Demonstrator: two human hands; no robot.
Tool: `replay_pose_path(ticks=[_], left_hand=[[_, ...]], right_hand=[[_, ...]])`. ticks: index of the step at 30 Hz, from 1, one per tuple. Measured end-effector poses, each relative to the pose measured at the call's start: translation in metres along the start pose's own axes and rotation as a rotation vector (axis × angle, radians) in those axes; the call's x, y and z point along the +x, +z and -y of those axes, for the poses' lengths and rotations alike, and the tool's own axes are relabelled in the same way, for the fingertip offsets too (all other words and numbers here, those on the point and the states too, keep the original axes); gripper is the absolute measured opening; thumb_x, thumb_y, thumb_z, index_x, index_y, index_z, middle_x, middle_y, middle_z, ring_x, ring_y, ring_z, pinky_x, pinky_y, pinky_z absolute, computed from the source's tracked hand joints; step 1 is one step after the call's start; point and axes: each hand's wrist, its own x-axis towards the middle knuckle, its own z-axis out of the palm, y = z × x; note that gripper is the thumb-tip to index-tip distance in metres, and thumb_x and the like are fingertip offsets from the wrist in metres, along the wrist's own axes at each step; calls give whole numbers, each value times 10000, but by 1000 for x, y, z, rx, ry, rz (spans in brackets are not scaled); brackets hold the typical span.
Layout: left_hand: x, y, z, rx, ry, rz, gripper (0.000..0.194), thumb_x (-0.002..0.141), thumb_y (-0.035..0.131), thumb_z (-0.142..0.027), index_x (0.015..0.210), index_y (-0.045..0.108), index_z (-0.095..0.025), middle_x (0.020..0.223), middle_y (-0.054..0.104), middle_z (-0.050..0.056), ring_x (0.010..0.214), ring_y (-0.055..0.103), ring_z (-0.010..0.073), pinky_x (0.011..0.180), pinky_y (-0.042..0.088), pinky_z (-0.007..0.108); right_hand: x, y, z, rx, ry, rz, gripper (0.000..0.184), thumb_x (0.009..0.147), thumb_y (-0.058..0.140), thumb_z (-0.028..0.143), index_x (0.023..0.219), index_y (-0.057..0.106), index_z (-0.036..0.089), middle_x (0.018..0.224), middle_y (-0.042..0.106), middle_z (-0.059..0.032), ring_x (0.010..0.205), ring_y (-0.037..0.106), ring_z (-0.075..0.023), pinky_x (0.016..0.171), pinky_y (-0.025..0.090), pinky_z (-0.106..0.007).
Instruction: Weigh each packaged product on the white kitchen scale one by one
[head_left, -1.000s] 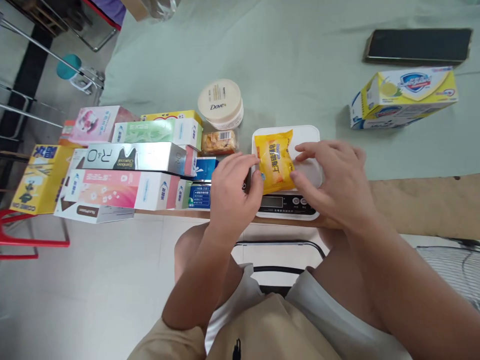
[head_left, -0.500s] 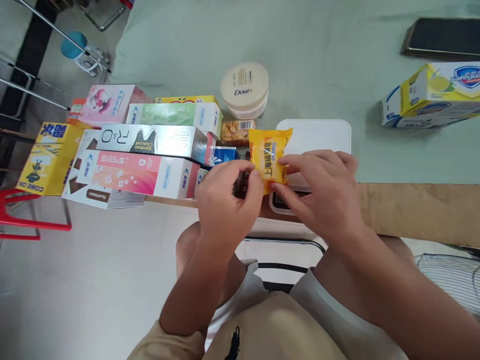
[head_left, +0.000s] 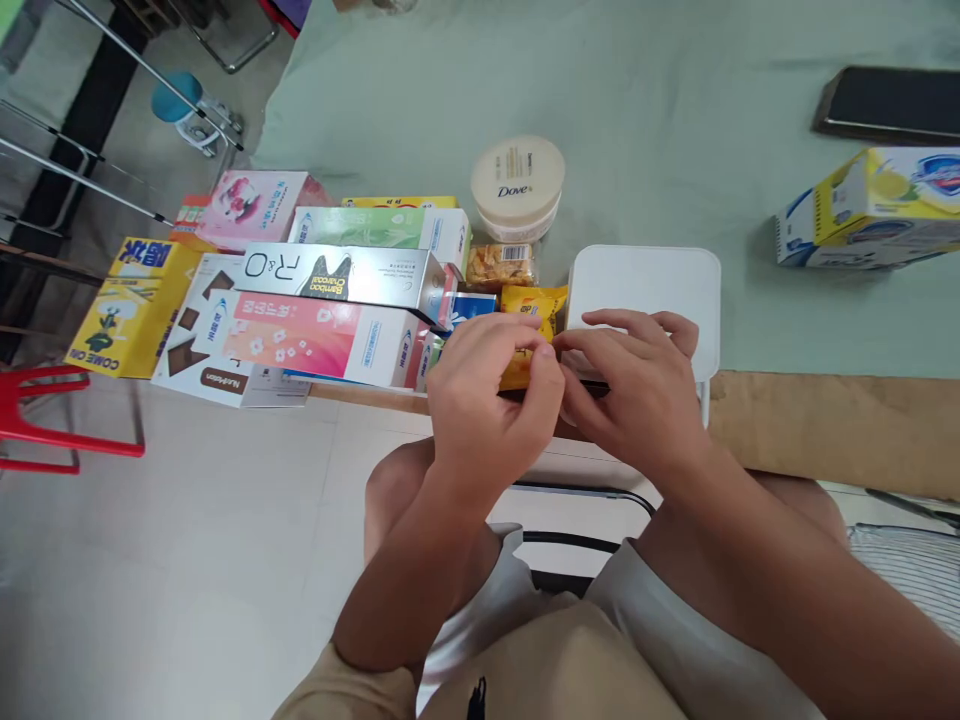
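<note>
Half-hiding the yellow packet: left fingers.

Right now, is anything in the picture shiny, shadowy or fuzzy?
Head view: the silver box gleams; same view: a soft shadow lies left of the lemon-pictured box; same view: small print on the Dove tub is too fuzzy to read, and the left hand partly hides the yellow packet.

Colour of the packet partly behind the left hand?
Yellow. The packet shows in the head view, partly covered by the left hand.
</note>
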Motion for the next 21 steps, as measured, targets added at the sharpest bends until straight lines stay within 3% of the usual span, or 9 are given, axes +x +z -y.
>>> replay_pose_path(ticks=[4, 8, 11, 13, 17, 19, 21], left_hand=[[1, 10, -6, -4, 38, 35, 139, 973, 548, -234, 874, 645, -249, 979, 798, 36, 981, 756, 204, 903, 615, 398], [1, 32, -20, -38, 87, 126, 112, 968, 556, -236, 907, 649, -240, 1012, 784, 49, 988, 751, 210, 906, 619, 393], [13, 58, -39, -57, 105, 258, 119, 952, 568, -247, 1018, 666, -232, 1121, 774, 72, 1086, 734, 219, 982, 608, 394], [28, 83, -55, -67, 68, 378, 229, 942, 575, -295, 1139, 663, -217, 1236, 748, 95, 1195, 703, 231, 1064, 585, 401], [67, 146, -83, -42, -34, 544, 436, 935, 588, -316, 1344, 599, -165, 1488, 625, 144, 1409, 598, 262, 1208, 501, 429], [82, 176, -89, 8, -74, 572, 476, 911, 656, -296, 1367, 588, -179, 1577, 558, 136, 1507, 517, 295, 1240, 475, 454], [91, 198, -90, 37, -43, 536, 451, 896, 706, -277, 1335, 612, -233, 1557, 586, 81, 1514, 514, 315, 1197, 520, 478]], right_hand=[[2, -22, -22, -6, 89, -166, 194, 978, 531, 348, 925, 704, 279, 892, 789, -46, 990, 728, -270, 924, 459, -463], [3, -41, -67, -12, 235, -408, 191, 969, 473, 305, 900, 645, 260, 887, 743, -67, 900, 699, -255, 871, 536, -447], [4, -54, -108, -44, 324, -649, 133, 925, 488, 271, 984, 604, 250, 975, 699, -94, 993, 683, -269, 924, 559, -477], [4, -61, -135, -92, 394, -728, 213, 906, 513, 265, 1105, 583, 235, 1159, 664, -145, 1183, 648, -309, 992, 537, -530], [3, -65, -181, -142, 579, -674, 418, 959, 526, 367, 1356, 496, 237, 1490, 502, -221, 1486, 450, -406, 1047, 472, -622], [4, -62, -197, -104, 611, -602, 458, 994, 486, 408, 1430, 455, 269, 1502, 512, -191, 1470, 477, -400, 1053, 471, -635], [6, -59, -203, -24, 612, -510, 434, 1029, 414, 404, 1452, 447, 310, 1451, 578, -140, 1369, 584, -351, 1048, 499, -614]])
